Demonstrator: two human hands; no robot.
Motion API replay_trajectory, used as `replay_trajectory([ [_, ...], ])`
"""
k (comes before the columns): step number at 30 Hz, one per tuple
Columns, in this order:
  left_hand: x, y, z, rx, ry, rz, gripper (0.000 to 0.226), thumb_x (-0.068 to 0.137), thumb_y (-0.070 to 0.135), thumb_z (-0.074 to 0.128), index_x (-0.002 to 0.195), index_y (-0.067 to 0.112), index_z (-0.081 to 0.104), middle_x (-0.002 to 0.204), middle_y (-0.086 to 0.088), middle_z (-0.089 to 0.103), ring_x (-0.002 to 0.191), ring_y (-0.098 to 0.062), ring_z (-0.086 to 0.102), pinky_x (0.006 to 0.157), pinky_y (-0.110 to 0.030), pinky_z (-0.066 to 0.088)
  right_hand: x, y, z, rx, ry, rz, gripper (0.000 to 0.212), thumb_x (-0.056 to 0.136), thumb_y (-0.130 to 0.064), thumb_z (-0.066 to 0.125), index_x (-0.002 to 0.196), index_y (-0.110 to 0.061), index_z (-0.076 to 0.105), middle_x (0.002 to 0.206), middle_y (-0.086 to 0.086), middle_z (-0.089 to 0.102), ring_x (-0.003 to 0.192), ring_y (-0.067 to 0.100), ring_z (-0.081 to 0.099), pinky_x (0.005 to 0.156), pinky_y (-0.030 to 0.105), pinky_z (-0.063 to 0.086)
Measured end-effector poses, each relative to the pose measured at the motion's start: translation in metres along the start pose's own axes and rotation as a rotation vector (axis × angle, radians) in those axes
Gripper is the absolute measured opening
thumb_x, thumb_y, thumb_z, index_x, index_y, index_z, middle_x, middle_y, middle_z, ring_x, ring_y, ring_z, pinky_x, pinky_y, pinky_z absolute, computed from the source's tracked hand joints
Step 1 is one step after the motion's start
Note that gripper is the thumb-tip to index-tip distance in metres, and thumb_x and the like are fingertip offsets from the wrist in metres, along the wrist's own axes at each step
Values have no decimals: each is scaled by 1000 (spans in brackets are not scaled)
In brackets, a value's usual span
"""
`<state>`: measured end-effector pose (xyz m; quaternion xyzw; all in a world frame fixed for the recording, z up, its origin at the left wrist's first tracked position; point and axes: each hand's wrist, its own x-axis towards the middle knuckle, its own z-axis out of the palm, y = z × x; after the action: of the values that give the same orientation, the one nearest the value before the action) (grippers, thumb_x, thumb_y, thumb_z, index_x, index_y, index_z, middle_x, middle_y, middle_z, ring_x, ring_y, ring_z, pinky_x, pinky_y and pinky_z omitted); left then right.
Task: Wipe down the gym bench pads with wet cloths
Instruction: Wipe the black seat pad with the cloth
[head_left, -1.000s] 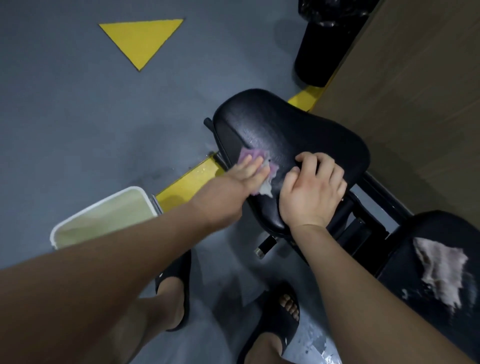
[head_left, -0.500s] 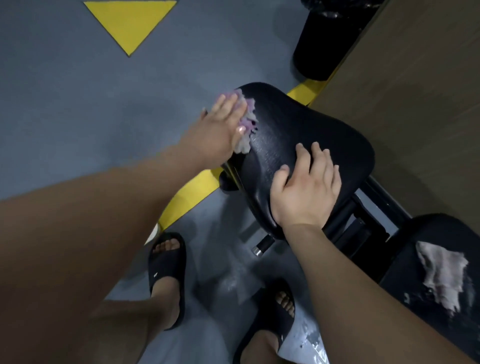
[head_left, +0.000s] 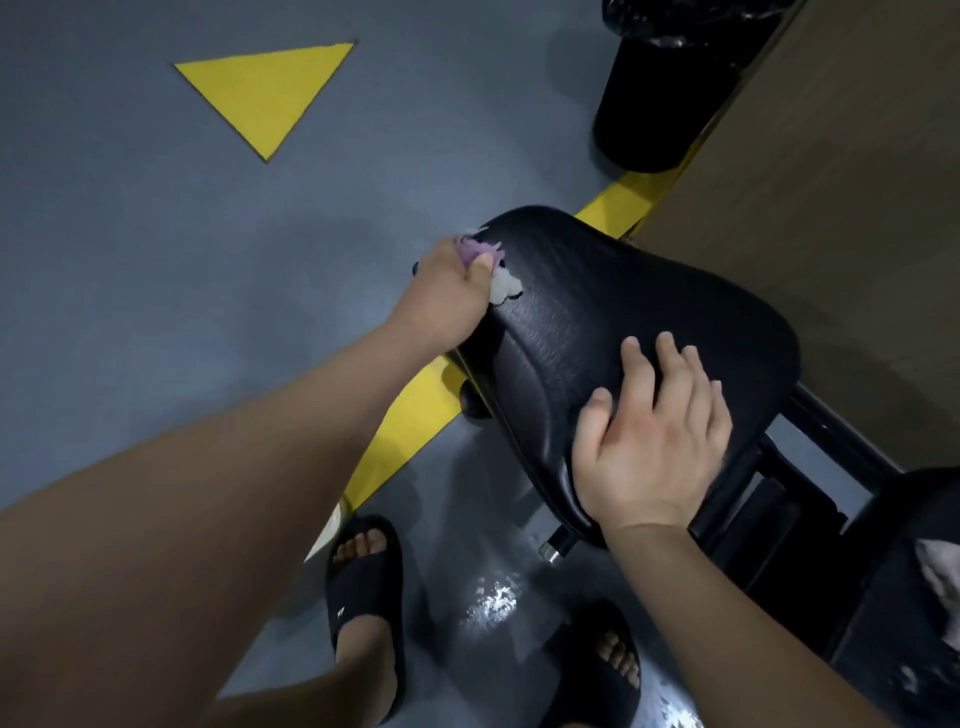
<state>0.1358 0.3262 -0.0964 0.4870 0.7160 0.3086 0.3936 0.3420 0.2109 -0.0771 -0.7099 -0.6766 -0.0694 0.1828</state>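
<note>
A black padded bench seat (head_left: 613, 317) fills the middle right of the head view. My left hand (head_left: 449, 296) grips a purple and white wet cloth (head_left: 496, 270) against the pad's far left edge, fingers curled around it. My right hand (head_left: 657, 436) lies flat, fingers spread, on the near right part of the pad, holding nothing. A second black pad (head_left: 893, 597) at the lower right carries a pale crumpled cloth (head_left: 937, 569), cut off by the frame edge.
Black bench frame bars (head_left: 769, 499) join the two pads. A black bin (head_left: 660, 88) stands at the top right beside a wooden wall (head_left: 841, 208). Yellow floor markings (head_left: 270, 93) cross the grey floor. My feet in black slides (head_left: 366, 587) stand below, near a wet patch (head_left: 491, 603).
My left hand slid the cloth from the pad's near middle out to its far left edge and now curls around that edge. My right hand stayed flat on the pad.
</note>
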Motion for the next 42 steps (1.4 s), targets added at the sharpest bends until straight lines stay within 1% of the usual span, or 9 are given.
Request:
replay_trajectory([
  [2,20,12,-1,78,-16,37,32,107,31,45,129,13,59,122,5,63,113,-11,57,91,-16,36,0,1,1,7,8,-3,53,95,-35,44,143,-15,56,154,12,46,148,30,36,122,50,21],
  [13,54,48,-23,473,-404,82,51,113,38,18,156,20,38,169,-1,21,154,-15,22,116,-20,18,1,1,1,10,11,-6,53,92,-33,49,140,-13,58,152,13,48,147,32,37,121,51,23],
  [24,88,117,34,726,-668,375,50,105,49,41,142,18,56,148,0,54,137,-20,48,115,-27,32,3,6,0,57,-3,-15,55,89,-35,50,138,-13,62,150,13,51,146,32,40,120,53,27],
  [26,100,113,27,728,-672,294,43,109,41,42,141,18,57,148,-6,54,131,-23,54,105,-23,36,2,6,-1,71,-2,-11,55,88,-35,51,138,-14,62,149,12,52,145,32,40,120,53,27],
  [29,104,123,45,819,-657,210,38,110,39,37,112,10,62,126,-27,63,82,-22,54,66,-16,38,3,6,0,78,-8,-1,56,86,-36,53,137,-15,63,148,12,53,144,33,42,120,52,27],
  [30,100,130,58,858,-666,220,40,111,39,36,114,8,61,120,-25,64,88,-23,52,64,-14,37,3,6,0,78,-10,-1,56,86,-36,53,137,-15,63,147,12,54,142,34,43,120,52,27],
  [34,76,151,103,829,-745,329,49,110,44,34,136,10,58,139,-14,57,133,-30,49,98,-32,38,2,8,0,80,-12,-11,56,83,-36,54,134,-14,65,143,12,57,136,35,49,119,52,28],
  [37,83,148,93,916,-790,341,46,110,47,30,107,13,60,101,-5,64,114,-31,57,86,-32,37,2,9,1,76,-14,-21,55,82,-36,56,131,-13,67,141,12,58,133,35,51,119,52,28],
  [42,126,119,83,988,-669,192,74,93,78,26,102,16,65,134,-17,63,117,-36,58,112,-48,40,2,9,1,85,-10,-19,54,82,-36,56,129,-13,68,139,12,59,132,34,52,118,52,29],
])
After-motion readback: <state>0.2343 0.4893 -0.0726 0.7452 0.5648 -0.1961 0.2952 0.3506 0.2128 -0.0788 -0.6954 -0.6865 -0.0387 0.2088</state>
